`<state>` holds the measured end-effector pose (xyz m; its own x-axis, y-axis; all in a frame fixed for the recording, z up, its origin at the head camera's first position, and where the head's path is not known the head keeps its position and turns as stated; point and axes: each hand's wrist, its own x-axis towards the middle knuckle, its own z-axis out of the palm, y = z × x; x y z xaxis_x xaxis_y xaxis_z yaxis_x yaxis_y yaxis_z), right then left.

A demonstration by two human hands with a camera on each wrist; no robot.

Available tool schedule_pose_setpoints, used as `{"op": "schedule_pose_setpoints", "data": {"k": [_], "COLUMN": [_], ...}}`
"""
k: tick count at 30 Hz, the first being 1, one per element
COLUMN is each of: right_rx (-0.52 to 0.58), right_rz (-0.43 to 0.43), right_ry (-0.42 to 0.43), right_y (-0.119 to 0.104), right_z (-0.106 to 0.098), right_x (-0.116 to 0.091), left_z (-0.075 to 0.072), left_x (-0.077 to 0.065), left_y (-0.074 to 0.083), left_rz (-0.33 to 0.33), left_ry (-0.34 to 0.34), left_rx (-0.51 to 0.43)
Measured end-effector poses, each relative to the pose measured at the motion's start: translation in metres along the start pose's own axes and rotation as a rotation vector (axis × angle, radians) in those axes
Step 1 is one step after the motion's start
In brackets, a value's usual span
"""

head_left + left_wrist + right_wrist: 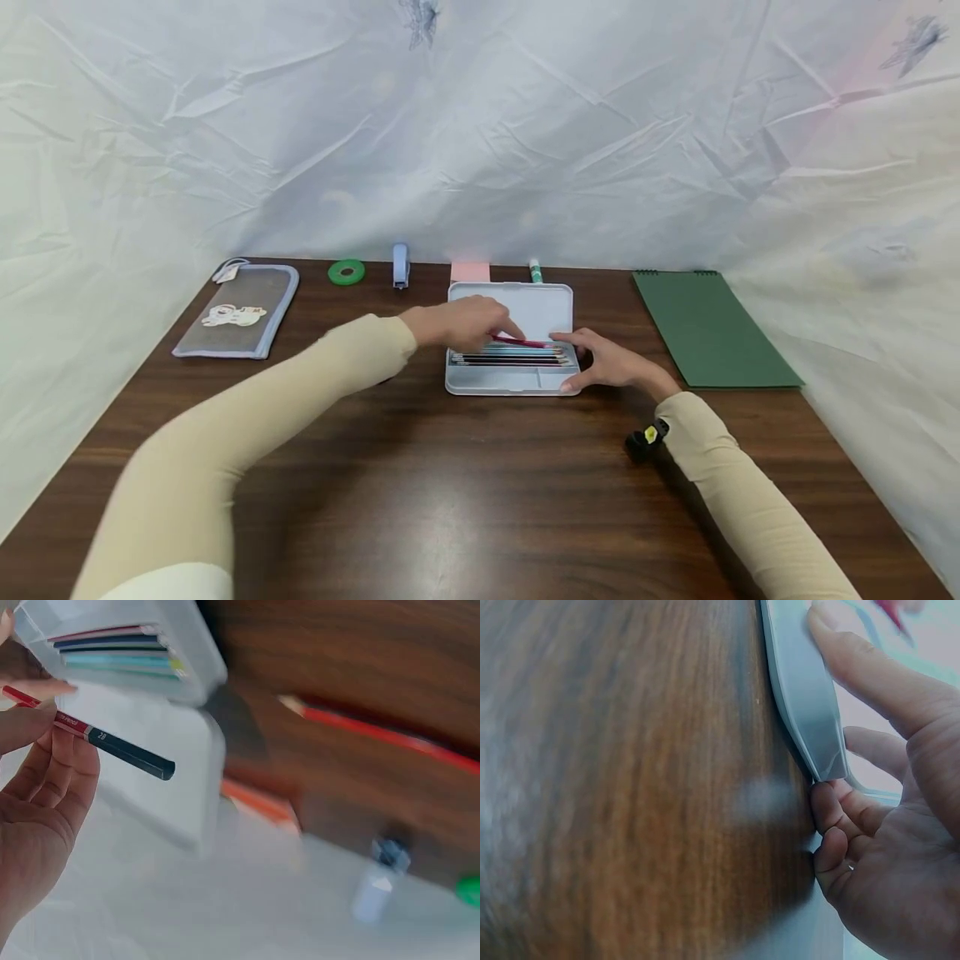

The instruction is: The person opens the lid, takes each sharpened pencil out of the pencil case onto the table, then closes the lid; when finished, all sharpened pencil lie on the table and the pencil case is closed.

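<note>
My left hand [465, 323] pinches a red pencil [127, 754] with a dark end between thumb and fingers. It holds the pencil slantwise over an open white pencil case [491, 381], whose lid [540, 304] is folded back. Several dark and light-blue pencils [510, 358] lie side by side in the case. At its right end, my right hand [611, 364] grips the case, thumb on the front rim and a finger by the hinge side. The right wrist view shows the thumb over the case wall [806, 690] and other fingers curled at its corner.
Another red pencil [382, 733] lies on the table beside the case. Along the back are a zip pouch [232, 312], green tape [347, 272], a blue stapler [401, 265], pink paper [470, 272] and a glue stick [536, 271]. A green spiral pad [716, 329] lies right.
</note>
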<state>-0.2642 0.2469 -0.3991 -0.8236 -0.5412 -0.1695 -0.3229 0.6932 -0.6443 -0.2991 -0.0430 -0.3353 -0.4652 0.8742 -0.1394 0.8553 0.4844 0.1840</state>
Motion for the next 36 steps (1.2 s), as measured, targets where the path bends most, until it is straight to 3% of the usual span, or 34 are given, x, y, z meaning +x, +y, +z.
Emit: {"op": "schedule_pose_setpoints", "data": {"k": [6,10,14,17,22,36], "right_rx": [0.001,0.0,-0.003,-0.004,0.007,0.002], "right_rz": [0.001,0.006,0.004,0.009,0.013,0.011], "right_ry": [0.004,0.001,0.002,0.003,0.002,-0.002], "right_y": [-0.001,-0.001,0.001,0.002,0.0,-0.002], "right_z": [-0.001,-0.001,-0.001,-0.001,0.001,0.0], "right_x": [-0.001,-0.002,-0.002,-0.002,-0.003,-0.001], "left_z": [-0.001,0.015,0.03,0.039,0.049,0.057], "left_x": [-0.062,-0.098,-0.12,-0.127,-0.131,-0.136], "left_y": [-0.027,-0.048,-0.063,-0.07,-0.074,-0.081], "left_rz": [-0.034,-0.114,-0.207,-0.238,-0.233,-0.222], "left_ry": [0.06,0.082,0.072,0.063,0.061,0.134], "left_rx": [0.033,0.002,0.012,0.024,0.073,0.094]}}
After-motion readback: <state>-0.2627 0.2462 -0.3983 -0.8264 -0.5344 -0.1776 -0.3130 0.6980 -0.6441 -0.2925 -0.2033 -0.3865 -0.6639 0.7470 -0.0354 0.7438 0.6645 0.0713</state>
